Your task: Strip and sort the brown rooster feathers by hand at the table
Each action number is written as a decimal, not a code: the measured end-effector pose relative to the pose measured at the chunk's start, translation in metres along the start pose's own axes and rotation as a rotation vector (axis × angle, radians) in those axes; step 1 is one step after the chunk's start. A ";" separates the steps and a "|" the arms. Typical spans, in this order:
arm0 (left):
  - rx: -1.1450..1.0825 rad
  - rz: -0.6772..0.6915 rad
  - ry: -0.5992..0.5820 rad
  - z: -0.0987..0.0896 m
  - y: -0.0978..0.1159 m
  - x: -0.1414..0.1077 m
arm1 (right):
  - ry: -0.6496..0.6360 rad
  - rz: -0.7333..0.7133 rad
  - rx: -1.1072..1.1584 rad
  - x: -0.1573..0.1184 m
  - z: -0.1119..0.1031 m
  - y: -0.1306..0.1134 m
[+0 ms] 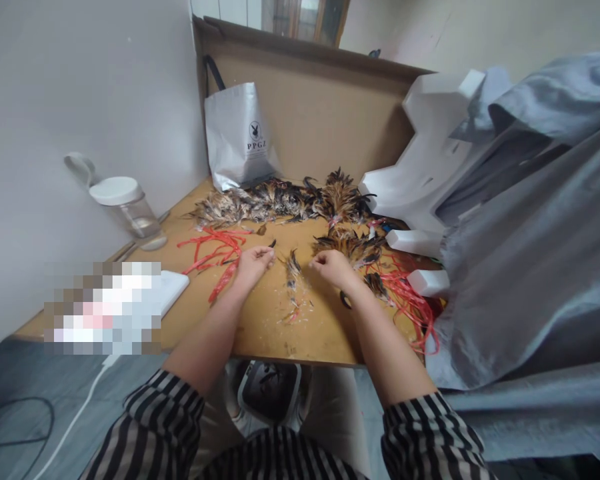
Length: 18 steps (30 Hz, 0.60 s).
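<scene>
My left hand [255,265] is closed in a pinch above the left middle of the table, a small dark feather [273,243] sticking up from its fingertips. Across from it, my right hand [332,267] has its fingers curled together beside a bunch of brown feathers [357,247]; anything in them is too small to make out. Between both hands lies a thin feather bundle [293,267], with pale bits of fluff scattered below it. Red plastic strips [215,248] lie just left of my left hand.
A long feather pile [275,202] runs along the back, before a silver bag [237,137] and cardboard wall [325,113]. More red strips [410,300] and white foam [405,167] are right; a lidded jar [137,217] and white device [173,288] left. A bin [270,390] stands below.
</scene>
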<state>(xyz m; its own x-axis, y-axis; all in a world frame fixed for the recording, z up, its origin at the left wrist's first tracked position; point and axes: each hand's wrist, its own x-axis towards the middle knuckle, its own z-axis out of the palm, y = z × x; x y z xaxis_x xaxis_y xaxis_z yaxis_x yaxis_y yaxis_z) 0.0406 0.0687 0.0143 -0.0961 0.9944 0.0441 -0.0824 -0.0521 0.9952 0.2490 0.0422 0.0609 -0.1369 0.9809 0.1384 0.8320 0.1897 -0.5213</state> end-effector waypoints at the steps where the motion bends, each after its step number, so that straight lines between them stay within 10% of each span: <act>1: 0.005 -0.003 0.000 0.000 0.000 -0.001 | -0.032 0.009 -0.038 0.006 0.007 -0.003; 10: 0.037 -0.018 -0.029 0.003 -0.004 0.000 | -0.083 0.103 -0.057 0.026 0.050 0.000; 18: 0.033 -0.007 -0.061 0.003 -0.003 -0.003 | -0.084 0.151 0.461 0.024 0.055 0.018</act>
<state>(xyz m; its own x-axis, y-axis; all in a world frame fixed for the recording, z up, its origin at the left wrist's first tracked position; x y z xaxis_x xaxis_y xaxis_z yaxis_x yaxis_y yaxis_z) 0.0443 0.0658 0.0119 -0.0344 0.9986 0.0410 -0.0499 -0.0427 0.9978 0.2317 0.0717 0.0086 -0.0919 0.9954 -0.0255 0.5239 0.0265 -0.8514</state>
